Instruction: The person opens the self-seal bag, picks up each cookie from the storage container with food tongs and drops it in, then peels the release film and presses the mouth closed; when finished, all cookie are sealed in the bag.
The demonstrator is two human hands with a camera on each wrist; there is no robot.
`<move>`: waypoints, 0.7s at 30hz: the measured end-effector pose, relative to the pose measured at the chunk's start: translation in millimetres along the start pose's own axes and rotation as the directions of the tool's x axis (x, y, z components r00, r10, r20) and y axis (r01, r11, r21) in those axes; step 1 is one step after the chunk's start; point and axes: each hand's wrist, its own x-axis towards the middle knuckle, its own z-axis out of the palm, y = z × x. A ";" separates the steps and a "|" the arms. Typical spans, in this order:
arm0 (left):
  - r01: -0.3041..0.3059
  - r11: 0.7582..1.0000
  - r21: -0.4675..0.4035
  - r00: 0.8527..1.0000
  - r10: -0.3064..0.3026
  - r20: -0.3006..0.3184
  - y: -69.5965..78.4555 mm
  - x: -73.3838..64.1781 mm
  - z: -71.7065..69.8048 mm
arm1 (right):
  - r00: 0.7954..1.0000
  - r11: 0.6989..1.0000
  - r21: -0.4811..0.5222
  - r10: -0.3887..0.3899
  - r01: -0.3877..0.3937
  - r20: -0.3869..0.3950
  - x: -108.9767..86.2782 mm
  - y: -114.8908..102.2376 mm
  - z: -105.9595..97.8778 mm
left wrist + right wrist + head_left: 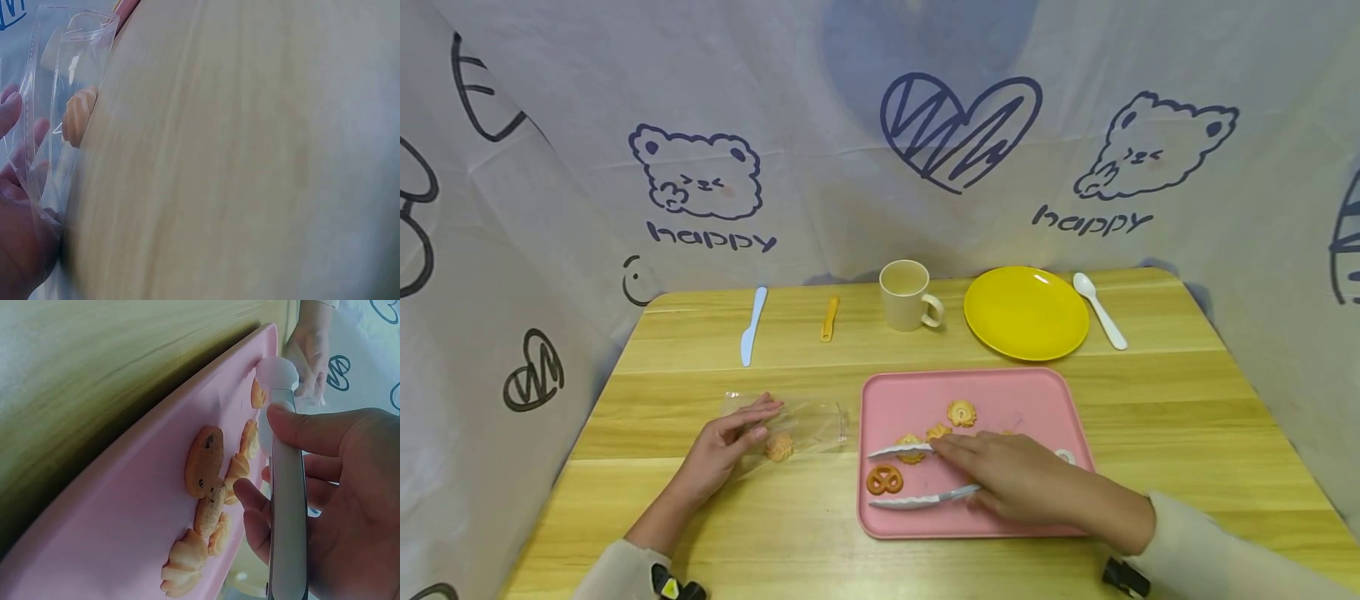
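My right hand point(1022, 471) grips a pair of tongs point(289, 506) over the pink tray point(1000, 383). Their white tips are spread apart, one arm by a round cookie point(911, 450), the other in front of a pretzel-shaped cookie point(885, 480). Another butter cookie point(962, 413) lies farther back. In the right wrist view, oval cookies with dark bits point(205, 462) sit beside a ridged cookie point(184, 562). On the left, my left hand point(722, 450) holds the edge of a clear plastic bag point(816, 423) lying on the table. Inside the bag is a swirled cookie point(778, 447).
Along the back of the wooden table point(700, 350) lie a light blue knife point(753, 327) and a small yellow-orange utensil point(830, 319). A cream mug point(905, 296), a yellow plate point(1026, 313) and a white spoon point(1100, 311) stand farther right. A patterned cloth hangs behind.
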 end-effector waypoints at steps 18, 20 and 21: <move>0.003 1.000 0.007 1.000 -0.003 -0.002 -1.9 -0.5 0.3 | 1.000 0.999 0.029 -0.017 0.018 -0.017 -0.1 2.7 5.6; 0.003 1.000 0.010 1.000 -0.003 -0.004 -2.2 -0.5 0.3 | 1.000 0.999 0.033 -0.022 0.022 -0.021 -0.4 3.9 5.3; 0.002 1.000 0.011 1.000 -0.002 -0.004 -2.4 -0.6 0.2 | 1.000 0.999 0.036 -0.023 0.023 -0.021 -0.4 4.5 4.9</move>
